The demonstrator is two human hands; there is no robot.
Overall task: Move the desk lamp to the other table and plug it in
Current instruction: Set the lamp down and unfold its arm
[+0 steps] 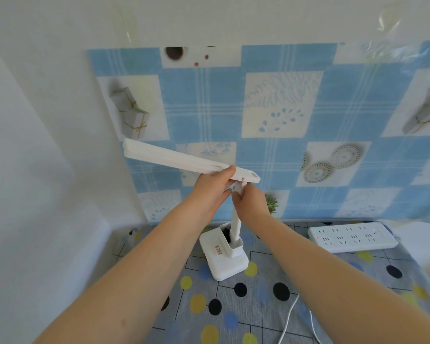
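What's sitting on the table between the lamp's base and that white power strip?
Nothing, going by the head view: between the lamp base and the power strip there is only bare spotted tablecloth. The person's right forearm crosses above part of that stretch.

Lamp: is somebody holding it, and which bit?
Yes. The left hand grips the lamp by its head bar near the hinge; the right hand grips the top of its stem.
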